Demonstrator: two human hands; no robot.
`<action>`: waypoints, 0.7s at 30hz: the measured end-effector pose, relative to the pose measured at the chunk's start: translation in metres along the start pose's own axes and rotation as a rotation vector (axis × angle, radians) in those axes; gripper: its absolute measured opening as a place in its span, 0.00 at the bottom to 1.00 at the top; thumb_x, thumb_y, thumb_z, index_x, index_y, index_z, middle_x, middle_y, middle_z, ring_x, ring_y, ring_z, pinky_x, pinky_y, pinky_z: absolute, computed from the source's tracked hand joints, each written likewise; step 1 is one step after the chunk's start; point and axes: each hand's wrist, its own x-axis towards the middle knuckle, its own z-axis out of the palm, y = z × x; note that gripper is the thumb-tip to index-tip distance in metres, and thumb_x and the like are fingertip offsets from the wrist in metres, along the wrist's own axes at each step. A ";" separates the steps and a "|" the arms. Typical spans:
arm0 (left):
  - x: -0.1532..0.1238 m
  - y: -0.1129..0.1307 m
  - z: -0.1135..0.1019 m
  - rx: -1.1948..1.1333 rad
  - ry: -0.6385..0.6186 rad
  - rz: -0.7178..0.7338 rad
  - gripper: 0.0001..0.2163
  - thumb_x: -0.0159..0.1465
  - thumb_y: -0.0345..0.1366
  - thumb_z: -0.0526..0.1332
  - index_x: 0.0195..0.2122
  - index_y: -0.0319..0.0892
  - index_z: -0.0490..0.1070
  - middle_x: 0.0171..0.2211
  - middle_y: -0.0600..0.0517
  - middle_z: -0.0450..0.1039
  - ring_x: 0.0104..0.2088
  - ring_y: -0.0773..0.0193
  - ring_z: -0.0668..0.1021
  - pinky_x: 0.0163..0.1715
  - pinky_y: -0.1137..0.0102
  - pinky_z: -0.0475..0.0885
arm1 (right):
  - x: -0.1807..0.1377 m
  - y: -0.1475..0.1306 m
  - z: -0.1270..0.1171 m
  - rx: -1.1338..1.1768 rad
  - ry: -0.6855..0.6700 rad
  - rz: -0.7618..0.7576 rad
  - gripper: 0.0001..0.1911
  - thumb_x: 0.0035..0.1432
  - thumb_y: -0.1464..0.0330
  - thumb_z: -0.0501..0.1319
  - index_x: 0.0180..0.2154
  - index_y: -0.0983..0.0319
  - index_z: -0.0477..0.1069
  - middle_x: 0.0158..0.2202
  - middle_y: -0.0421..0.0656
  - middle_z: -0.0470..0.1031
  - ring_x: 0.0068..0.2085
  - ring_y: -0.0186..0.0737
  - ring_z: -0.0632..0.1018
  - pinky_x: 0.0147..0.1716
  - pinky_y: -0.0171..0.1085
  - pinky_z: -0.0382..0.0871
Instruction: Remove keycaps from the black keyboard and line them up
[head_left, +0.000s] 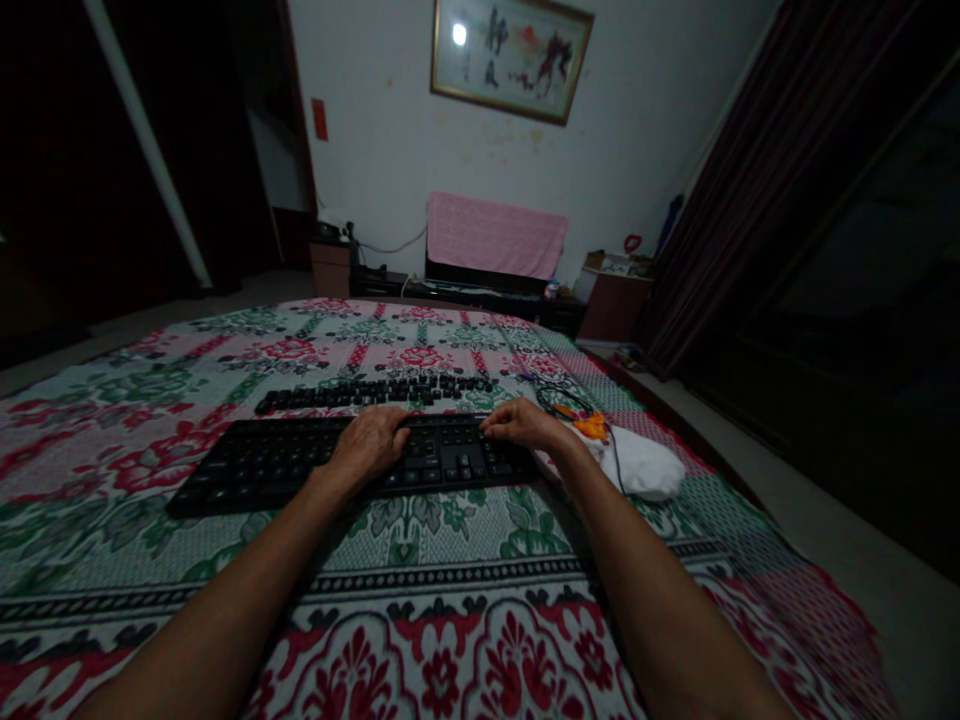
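A black keyboard (277, 462) lies across a bed covered by a red, green and white flowered spread (420, 560). My left hand (369, 447) rests on its middle keys with the fingers curled down onto them. My right hand (519, 424) lies at the keyboard's right end, fingers bent and touching the top edge. Neither hand lifts anything. A second black keyboard (375, 392) lies just behind the first, untouched.
A white bundle (643, 466) with an orange object (592, 427) and a dark cable (559, 400) sits right of my right hand. Behind the bed stand a television under a pink cloth (495, 235), low cabinets, a framed picture and dark curtains on the right.
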 end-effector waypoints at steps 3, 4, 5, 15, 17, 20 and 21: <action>0.000 0.001 -0.001 0.000 -0.008 -0.002 0.15 0.58 0.39 0.48 0.44 0.44 0.67 0.42 0.50 0.70 0.43 0.59 0.70 0.44 0.67 0.64 | 0.000 0.001 0.000 -0.024 -0.016 -0.014 0.13 0.43 0.69 0.60 0.34 0.66 0.75 0.27 0.40 0.76 0.27 0.32 0.72 0.25 0.28 0.62; 0.000 0.001 -0.001 -0.001 -0.014 -0.003 0.15 0.58 0.39 0.48 0.44 0.44 0.67 0.42 0.50 0.71 0.43 0.59 0.70 0.43 0.67 0.64 | 0.001 0.002 0.000 -0.029 -0.024 -0.014 0.14 0.43 0.69 0.60 0.35 0.65 0.75 0.28 0.40 0.76 0.27 0.33 0.72 0.25 0.28 0.63; 0.000 0.000 -0.001 -0.002 -0.018 -0.003 0.15 0.58 0.39 0.48 0.44 0.44 0.67 0.42 0.50 0.71 0.43 0.59 0.70 0.43 0.67 0.64 | 0.002 0.003 0.001 -0.037 -0.027 -0.012 0.14 0.42 0.69 0.60 0.35 0.65 0.75 0.28 0.40 0.76 0.28 0.33 0.73 0.26 0.29 0.63; 0.000 0.001 -0.002 0.003 -0.025 -0.016 0.16 0.58 0.39 0.48 0.46 0.44 0.66 0.44 0.50 0.70 0.45 0.60 0.69 0.45 0.68 0.63 | 0.001 0.004 0.001 0.019 -0.036 -0.020 0.12 0.43 0.68 0.59 0.33 0.66 0.73 0.27 0.39 0.74 0.28 0.31 0.71 0.28 0.29 0.62; 0.000 0.002 -0.003 0.003 -0.032 -0.023 0.16 0.58 0.39 0.48 0.45 0.44 0.66 0.43 0.51 0.70 0.44 0.60 0.70 0.45 0.68 0.63 | 0.000 0.003 0.002 0.042 -0.023 -0.011 0.12 0.42 0.68 0.60 0.33 0.65 0.73 0.27 0.39 0.74 0.28 0.31 0.71 0.28 0.29 0.63; 0.000 0.003 -0.005 0.005 -0.046 -0.033 0.16 0.58 0.39 0.48 0.45 0.45 0.66 0.43 0.51 0.70 0.43 0.60 0.70 0.44 0.68 0.64 | 0.000 0.002 0.003 0.060 -0.012 0.002 0.12 0.42 0.69 0.60 0.32 0.65 0.73 0.27 0.39 0.74 0.28 0.31 0.71 0.29 0.29 0.63; 0.000 0.003 -0.005 0.004 -0.046 -0.032 0.16 0.58 0.39 0.48 0.45 0.45 0.66 0.43 0.51 0.70 0.43 0.60 0.70 0.44 0.68 0.64 | 0.000 0.002 0.003 0.065 -0.011 0.003 0.12 0.41 0.69 0.60 0.32 0.65 0.73 0.27 0.39 0.74 0.28 0.31 0.71 0.28 0.29 0.62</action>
